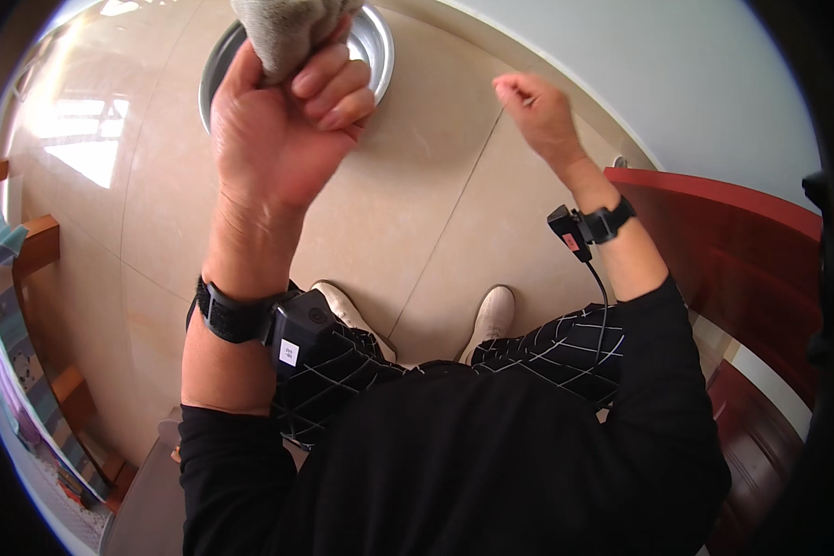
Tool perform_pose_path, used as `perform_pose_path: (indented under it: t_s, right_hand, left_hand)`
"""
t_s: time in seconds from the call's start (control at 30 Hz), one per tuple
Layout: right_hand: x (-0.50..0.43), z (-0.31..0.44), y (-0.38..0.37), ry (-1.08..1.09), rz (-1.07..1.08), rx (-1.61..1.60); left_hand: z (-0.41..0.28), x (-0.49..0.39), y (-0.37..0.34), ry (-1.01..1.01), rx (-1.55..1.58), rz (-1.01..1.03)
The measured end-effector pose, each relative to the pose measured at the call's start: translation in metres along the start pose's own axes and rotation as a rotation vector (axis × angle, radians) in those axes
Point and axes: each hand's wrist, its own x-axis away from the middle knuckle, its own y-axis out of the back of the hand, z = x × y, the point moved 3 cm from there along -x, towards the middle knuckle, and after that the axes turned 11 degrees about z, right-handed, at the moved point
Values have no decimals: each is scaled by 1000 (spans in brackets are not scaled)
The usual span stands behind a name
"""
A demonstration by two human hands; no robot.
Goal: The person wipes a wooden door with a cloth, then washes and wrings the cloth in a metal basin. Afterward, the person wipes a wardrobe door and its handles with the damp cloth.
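Note:
A damp-looking grey cloth (285, 35) is gripped in my left hand (285, 125), which is raised close to the camera with the palm side showing. The cloth's upper part runs out of the picture's top edge. Below and behind that hand, a round metal basin (382, 52) rests on the floor, and the hand and cloth hide most of its inside. Out to the right, my right hand (538, 115) hangs over the floor near the wall, slightly blurred. Its fingers are curled in, and no object can be made out in them.
Pale tiles cover the floor (417, 187). A white wall (667, 76) and dark red wooden furniture (723, 229) bound the right side. At the left stands a wooden-framed bed (38, 243) with patterned bedding. Both wrists wear strapped devices; a cable (603, 299) hangs from the right one.

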Motion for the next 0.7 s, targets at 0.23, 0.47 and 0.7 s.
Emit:
perform_pose_path:
  t_s: [0.23,0.47,0.7]
  right_hand:
    - [95,-116,-115,-281,597,364]
    - [122,-133,-162,-537,807,150]
    - [46,-115,-106,-640,594,257]
  left_hand:
    - [-20,3,3,-41,-92,-21]
    - [-15,0,0,-64,-115,-165]
    - [-5,-1,6,18,-73,-191]
